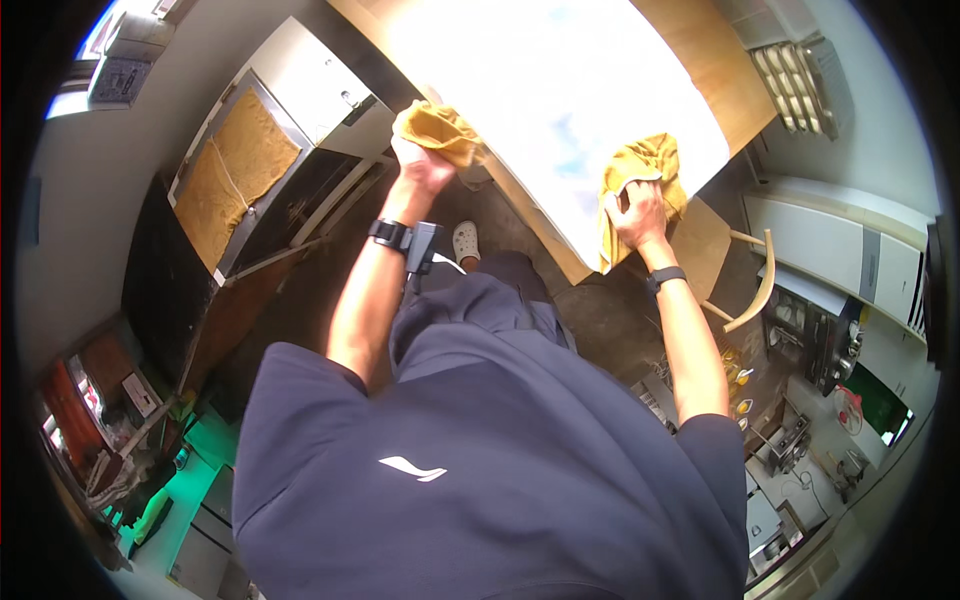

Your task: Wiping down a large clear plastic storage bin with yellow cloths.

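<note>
My left hand (426, 166) grips a mustard-yellow cloth (442, 135), bunched up at the table's left edge. Under my right hand (641, 214), a second mustard-yellow cloth (645, 157) lies crumpled near the table's corner, with my curled fingers closed on its folds. The table (750, 112) has a light wood border, and its white top surface (555, 82) is so glaring that detail is lost. A dark band with a small device (424, 246) circles my left wrist. On my right wrist is a black band (666, 277).
A wooden chair (765, 285) stands close by the table's right corner. Left of me is a black-and-white cabinet (296, 97) with a yellow-brown cloth (236, 172) on it. A white upright appliance (817, 232) stands at the right wall. My foot in a white clog (466, 241) shows below.
</note>
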A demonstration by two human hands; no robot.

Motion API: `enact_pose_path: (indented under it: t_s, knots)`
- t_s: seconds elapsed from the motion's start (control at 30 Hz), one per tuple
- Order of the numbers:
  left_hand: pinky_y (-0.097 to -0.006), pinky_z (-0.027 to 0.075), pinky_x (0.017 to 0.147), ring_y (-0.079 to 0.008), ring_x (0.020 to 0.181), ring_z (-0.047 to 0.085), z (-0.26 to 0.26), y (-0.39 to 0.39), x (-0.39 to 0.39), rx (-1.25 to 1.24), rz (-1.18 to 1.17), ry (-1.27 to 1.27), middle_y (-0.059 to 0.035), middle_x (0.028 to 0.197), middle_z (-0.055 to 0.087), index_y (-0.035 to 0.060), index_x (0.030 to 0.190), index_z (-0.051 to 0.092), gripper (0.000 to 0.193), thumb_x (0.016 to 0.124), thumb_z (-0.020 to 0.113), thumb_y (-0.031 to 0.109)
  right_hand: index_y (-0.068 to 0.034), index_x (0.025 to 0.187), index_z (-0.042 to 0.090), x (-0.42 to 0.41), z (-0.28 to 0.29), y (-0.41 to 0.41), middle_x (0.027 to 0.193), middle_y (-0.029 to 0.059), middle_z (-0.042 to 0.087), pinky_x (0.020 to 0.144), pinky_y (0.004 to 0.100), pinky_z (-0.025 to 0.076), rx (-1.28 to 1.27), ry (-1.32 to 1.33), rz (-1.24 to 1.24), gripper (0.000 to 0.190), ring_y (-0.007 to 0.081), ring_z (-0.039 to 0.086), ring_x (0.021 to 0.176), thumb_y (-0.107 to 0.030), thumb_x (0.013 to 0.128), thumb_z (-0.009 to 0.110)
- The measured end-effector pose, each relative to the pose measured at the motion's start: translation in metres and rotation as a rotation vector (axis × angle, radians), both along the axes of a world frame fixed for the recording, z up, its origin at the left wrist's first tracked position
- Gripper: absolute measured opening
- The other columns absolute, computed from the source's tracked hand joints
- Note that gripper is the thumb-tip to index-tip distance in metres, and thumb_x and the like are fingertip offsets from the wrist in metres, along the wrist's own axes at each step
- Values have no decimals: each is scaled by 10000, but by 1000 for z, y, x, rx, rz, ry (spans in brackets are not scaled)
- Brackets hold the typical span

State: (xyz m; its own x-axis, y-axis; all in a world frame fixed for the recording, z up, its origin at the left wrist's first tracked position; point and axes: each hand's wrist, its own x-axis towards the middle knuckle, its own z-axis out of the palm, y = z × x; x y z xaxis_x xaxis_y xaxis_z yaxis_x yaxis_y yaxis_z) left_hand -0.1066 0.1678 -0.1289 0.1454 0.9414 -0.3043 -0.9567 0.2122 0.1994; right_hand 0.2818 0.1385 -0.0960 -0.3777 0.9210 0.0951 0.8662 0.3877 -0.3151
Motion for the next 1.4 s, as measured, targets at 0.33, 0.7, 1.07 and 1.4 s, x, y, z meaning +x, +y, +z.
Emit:
enact_pose_path:
  t_s: [0.33, 0.7, 1.07, 1.4]
  knots:
    - [-425, 475, 1059, -276, 1191, 601, 24, 5, -17, 642, -375, 1792, -105, 1336, 597, 87, 1370, 561, 523, 934, 698, 341, -5, 1032, 668, -3, 9, 2, 1052, 220, 669, 1031, 493, 434, -36, -34, -79, 380, 408, 599, 1056, -340, 853, 659]
    - [-371, 439, 1094, -225, 1290, 561, -13, 112, 56, 1574, -302, 2188, -58, 1384, 623, 172, 1379, 605, 565, 883, 745, 404, -20, 980, 695, 2, 7, -6, 1088, 224, 674, 1062, 484, 423, -28, 17, -153, 373, 390, 602, 1092, -373, 858, 686]
    - [-377, 507, 1006, -251, 1132, 648, -24, 158, 78, 795, -1062, 1773, -83, 1230, 712, 131, 1270, 675, 546, 837, 767, 452, -35, 1158, 680, -6, -9, -1, 1193, 219, 673, 1156, 494, 307, -33, -85, -393, 526, 337, 581, 1219, -483, 929, 526]
    - [-488, 162, 1257, -357, 1512, 249, 13, 108, 90, 1233, -1106, 2361, -151, 1593, 384, 153, 1533, 425, 1043, 695, 740, 687, -62, 1262, 635, -30, -23, -7, 1259, 217, 645, 1180, 558, 221, 68, -187, -429, 714, 349, 525, 1277, -660, 885, 532]
